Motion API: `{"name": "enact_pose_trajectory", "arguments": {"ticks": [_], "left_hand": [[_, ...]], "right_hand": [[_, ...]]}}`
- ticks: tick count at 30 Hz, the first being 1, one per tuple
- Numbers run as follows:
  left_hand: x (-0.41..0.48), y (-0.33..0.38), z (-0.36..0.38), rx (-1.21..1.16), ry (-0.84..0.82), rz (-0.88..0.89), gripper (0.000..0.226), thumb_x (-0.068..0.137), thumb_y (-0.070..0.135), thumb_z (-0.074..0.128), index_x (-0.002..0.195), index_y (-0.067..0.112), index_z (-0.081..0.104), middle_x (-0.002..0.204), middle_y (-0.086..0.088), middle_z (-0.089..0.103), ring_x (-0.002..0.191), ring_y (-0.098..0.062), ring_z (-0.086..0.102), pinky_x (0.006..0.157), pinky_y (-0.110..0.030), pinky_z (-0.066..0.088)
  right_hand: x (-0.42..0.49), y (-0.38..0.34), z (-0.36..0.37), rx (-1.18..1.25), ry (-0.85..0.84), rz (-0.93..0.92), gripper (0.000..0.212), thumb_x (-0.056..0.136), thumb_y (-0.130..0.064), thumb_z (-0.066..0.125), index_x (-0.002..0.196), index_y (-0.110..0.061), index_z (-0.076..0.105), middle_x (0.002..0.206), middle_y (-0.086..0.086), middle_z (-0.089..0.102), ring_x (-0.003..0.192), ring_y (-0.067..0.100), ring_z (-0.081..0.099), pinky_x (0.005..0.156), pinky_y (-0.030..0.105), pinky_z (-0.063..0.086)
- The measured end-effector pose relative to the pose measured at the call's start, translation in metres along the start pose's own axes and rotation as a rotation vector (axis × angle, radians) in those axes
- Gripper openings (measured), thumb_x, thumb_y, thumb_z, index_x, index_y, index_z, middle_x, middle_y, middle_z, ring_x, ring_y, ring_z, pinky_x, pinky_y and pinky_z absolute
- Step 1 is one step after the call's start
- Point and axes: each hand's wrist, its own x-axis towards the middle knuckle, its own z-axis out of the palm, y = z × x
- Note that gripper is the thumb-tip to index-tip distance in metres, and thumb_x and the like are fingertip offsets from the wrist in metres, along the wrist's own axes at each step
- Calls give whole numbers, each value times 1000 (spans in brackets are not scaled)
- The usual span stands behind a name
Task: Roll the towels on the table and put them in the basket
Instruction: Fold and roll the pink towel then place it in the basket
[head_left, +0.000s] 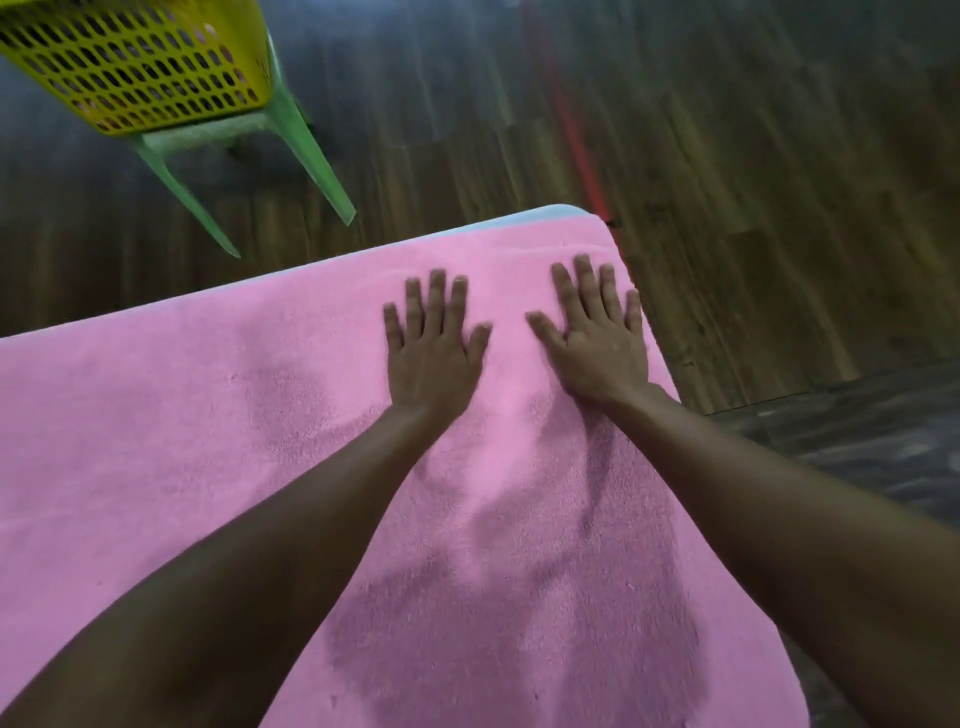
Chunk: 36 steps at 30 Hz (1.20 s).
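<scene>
A large pink towel (208, 441) lies spread flat over the table and covers nearly all of it. My left hand (434, 348) rests palm down on the towel near its far right corner, fingers straight and spread. Just to its right, my right hand (597, 338) lies flat the same way, close to the towel's right edge. A thin strip of the white table (550, 210) shows past the towel's far edge. The yellow perforated basket (135, 62) stands at the top left on a green plastic stool (301, 135), apart from the table.
Dark wooden floor (727, 182) surrounds the table on the far and right sides. A red stripe (571, 130) runs across the floor toward the table's far right corner. The stool's green legs reach down toward the table's far edge.
</scene>
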Motion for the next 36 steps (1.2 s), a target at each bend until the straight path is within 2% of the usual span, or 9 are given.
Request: {"name": "enact_pose_trajectory", "arguments": {"ticks": [10,16,19,22,28,36], "left_hand": [[36,8,5,14,13,-1,67,99,58,12,155,23,3,163,-3,-4,148,-28,-9,119,-51,-3],[58,9,-2,-47,-65,22,67,99,58,15,155,24,3,163,-2,-7,148,-26,-13,119,-51,-6],[46,6,-11,-136,-33,-7,67,99,54,19,155,19,8,163,-3,-1,149,-26,-9,119,-50,-6],[9,-9,-14,-108,14,-105,66,100,52,18,154,16,9,162,-4,3,149,-25,-5,119,-51,-4],[-22,-26,-8,-41,-19,-102,69,98,59,8,155,20,-4,162,-3,-10,148,-25,-13,119,-53,-3],[-20,-14,-5,-29,-15,-144,71,99,59,10,155,18,-4,162,-5,-9,148,-28,-11,118,-53,-2]], "right_hand": [[39,9,-10,6,7,-4,70,94,-68,14,153,-36,-7,161,-10,-15,148,16,-16,119,48,-9],[58,8,-18,8,-59,40,71,94,-67,12,153,-34,-7,161,-8,-17,148,19,-17,117,53,-11],[47,-3,-19,43,53,67,69,98,-61,19,155,-27,2,163,0,-8,149,22,-10,118,54,-9],[5,-22,-10,127,118,-24,63,100,-57,23,154,-27,12,163,0,-1,150,20,-6,119,50,-6],[-35,-15,13,-13,53,-116,64,98,-64,14,154,-36,-2,162,-6,-12,148,16,-14,120,51,-4],[-36,-4,14,-65,72,-126,65,98,-64,14,154,-35,0,162,-7,-9,149,17,-10,120,50,-1]]}}
